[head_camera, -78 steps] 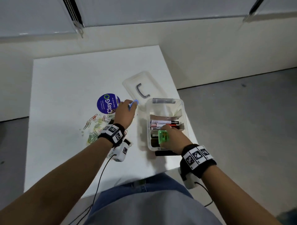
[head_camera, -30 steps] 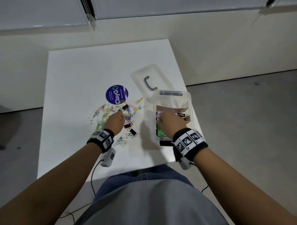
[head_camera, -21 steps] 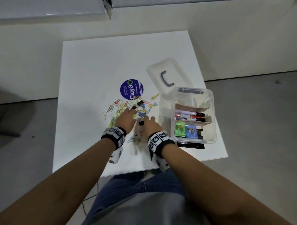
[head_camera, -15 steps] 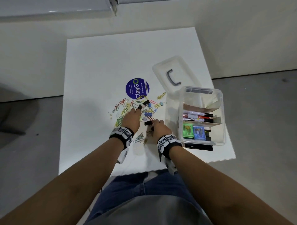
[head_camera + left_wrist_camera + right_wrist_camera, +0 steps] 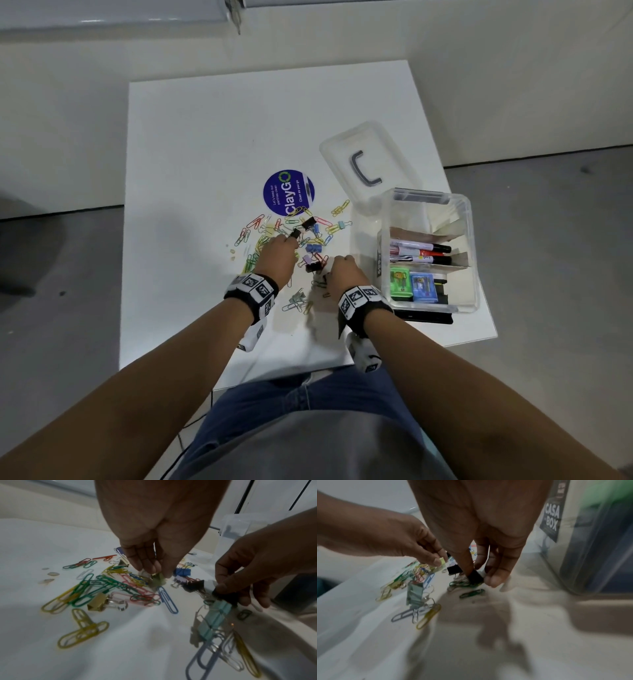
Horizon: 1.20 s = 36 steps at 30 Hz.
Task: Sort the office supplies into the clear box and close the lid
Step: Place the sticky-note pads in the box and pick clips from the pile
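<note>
Coloured paper clips and binder clips (image 5: 274, 233) lie scattered on the white table (image 5: 191, 144), left of the clear box (image 5: 472, 240). My left hand (image 5: 289, 241) reaches into the pile and pinches a pale yellow-green binder clip (image 5: 158, 580). My right hand (image 5: 334, 265) is just to its right, thumb and fingers pinching a black binder clip (image 5: 475, 577) that sits on the table. The box stands open with markers (image 5: 419, 251), a green case (image 5: 400, 281) and a blue case (image 5: 423, 287) in its cardboard compartments. Its clear lid (image 5: 370, 164) lies flat behind it.
A round blue sticker (image 5: 288, 193) is on the table behind the pile. A black flat object (image 5: 428, 318) pokes out from under the box's near side. The box sits close to the table's right edge; floor (image 5: 548, 274) lies beyond.
My right hand has left the box, where the green case now lies, and come over to the clip pile. Both hands now pinch binder clips. The view has shifted left.
</note>
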Each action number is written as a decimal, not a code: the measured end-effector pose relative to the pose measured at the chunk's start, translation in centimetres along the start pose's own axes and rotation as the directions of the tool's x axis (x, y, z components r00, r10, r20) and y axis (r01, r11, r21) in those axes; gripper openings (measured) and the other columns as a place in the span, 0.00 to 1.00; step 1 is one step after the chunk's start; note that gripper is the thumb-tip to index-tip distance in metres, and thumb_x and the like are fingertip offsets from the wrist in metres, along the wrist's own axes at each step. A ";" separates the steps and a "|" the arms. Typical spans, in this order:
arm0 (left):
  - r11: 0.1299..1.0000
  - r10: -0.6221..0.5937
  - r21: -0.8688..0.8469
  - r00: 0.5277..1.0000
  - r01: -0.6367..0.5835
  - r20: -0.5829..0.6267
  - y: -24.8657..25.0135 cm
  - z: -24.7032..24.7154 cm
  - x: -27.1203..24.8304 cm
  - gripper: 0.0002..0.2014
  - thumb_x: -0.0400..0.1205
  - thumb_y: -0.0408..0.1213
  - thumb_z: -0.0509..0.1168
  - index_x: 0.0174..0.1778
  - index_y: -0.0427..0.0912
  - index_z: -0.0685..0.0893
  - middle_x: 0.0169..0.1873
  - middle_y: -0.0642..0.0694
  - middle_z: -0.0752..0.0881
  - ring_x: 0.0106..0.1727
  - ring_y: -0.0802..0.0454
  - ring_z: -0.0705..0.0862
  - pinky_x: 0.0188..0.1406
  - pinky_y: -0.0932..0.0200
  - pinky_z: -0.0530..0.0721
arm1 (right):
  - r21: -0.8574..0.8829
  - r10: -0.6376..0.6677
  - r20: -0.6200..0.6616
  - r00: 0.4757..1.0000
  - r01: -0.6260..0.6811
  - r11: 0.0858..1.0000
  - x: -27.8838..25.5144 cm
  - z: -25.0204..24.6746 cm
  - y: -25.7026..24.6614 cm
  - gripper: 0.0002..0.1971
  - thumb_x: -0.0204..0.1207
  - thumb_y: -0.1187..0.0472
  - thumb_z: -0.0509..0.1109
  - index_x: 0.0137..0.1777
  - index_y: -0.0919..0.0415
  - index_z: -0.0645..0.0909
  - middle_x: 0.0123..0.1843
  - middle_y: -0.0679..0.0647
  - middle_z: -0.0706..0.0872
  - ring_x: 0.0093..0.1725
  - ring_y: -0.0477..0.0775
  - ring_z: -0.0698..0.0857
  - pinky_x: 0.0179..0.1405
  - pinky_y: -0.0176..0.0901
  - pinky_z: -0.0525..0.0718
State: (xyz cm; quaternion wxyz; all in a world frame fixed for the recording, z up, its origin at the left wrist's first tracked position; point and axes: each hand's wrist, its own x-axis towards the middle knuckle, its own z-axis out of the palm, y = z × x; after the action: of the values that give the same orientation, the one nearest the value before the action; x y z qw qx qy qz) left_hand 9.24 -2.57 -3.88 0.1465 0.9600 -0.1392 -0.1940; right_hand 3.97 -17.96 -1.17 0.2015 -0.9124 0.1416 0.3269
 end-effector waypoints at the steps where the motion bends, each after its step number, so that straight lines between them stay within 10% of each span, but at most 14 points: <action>1: 1.000 0.003 -0.012 1.000 -0.002 0.015 -0.2 -0.1 0.1 0.14 0.82 0.31 0.66 0.63 0.37 0.81 0.57 0.36 0.82 0.58 0.37 0.81 0.59 0.45 0.81 | 0.006 0.007 -0.007 1.000 -0.006 1.000 0.1 -0.1 0.0 0.17 0.80 0.66 0.60 0.68 0.67 0.72 0.69 0.63 0.73 0.61 0.68 0.83 0.58 0.54 0.81; 13: 0.972 0.201 -0.078 0.960 -0.220 -0.196 -0.2 -2.9 -1.6 0.09 0.79 0.37 0.66 0.54 0.41 0.79 0.50 0.45 0.83 0.56 0.44 0.78 0.60 0.52 0.69 | 0.046 -0.035 -0.045 0.998 0.037 0.998 -0.3 0.7 -0.5 0.22 0.75 0.71 0.64 0.69 0.65 0.66 0.66 0.65 0.73 0.58 0.72 0.83 0.53 0.56 0.81; 17: 0.962 0.144 -0.228 0.989 -0.148 -0.034 0.2 -3.6 -3.2 0.07 0.83 0.34 0.57 0.56 0.39 0.72 0.40 0.43 0.81 0.40 0.43 0.77 0.38 0.54 0.69 | 0.155 0.014 -0.106 0.994 0.003 0.988 0.0 0.0 -0.2 0.20 0.75 0.74 0.64 0.66 0.66 0.67 0.64 0.66 0.77 0.59 0.70 0.82 0.50 0.52 0.80; 23: 0.982 0.159 -0.140 0.948 -0.124 0.277 0.1 -1.2 -5.6 0.18 0.77 0.56 0.66 0.53 0.48 0.73 0.46 0.48 0.83 0.41 0.49 0.80 0.36 0.55 0.74 | 0.295 0.050 -0.146 0.988 -0.005 0.955 0.5 -1.0 -1.1 0.14 0.78 0.73 0.58 0.62 0.67 0.74 0.64 0.66 0.73 0.45 0.66 0.78 0.46 0.47 0.77; 28: 0.985 0.133 -0.137 0.959 -0.101 0.251 -0.6 0.1 -5.9 0.12 0.81 0.43 0.66 0.58 0.44 0.78 0.52 0.43 0.87 0.52 0.42 0.85 0.43 0.54 0.79 | 0.383 0.050 -0.142 0.989 0.008 0.924 0.9 0.8 -2.9 0.25 0.76 0.51 0.69 0.65 0.64 0.69 0.64 0.64 0.72 0.54 0.67 0.82 0.48 0.48 0.78; 36: 0.951 0.052 -0.307 0.992 -0.016 0.111 -2.9 -1.0 -5.6 0.07 0.82 0.38 0.66 0.55 0.42 0.81 0.50 0.47 0.86 0.48 0.49 0.81 0.44 0.58 0.75 | 0.111 -0.009 -0.146 0.989 0.026 0.993 1.5 2.1 -2.7 0.17 0.81 0.59 0.63 0.67 0.66 0.70 0.65 0.65 0.75 0.56 0.68 0.85 0.50 0.52 0.81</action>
State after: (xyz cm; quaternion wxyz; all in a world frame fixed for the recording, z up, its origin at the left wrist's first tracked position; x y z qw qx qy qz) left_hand 5.27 2.18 -2.13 0.2882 0.9101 -0.1324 -0.2668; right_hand 5.01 -14.82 -2.95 0.2447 -0.9222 0.1661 0.2491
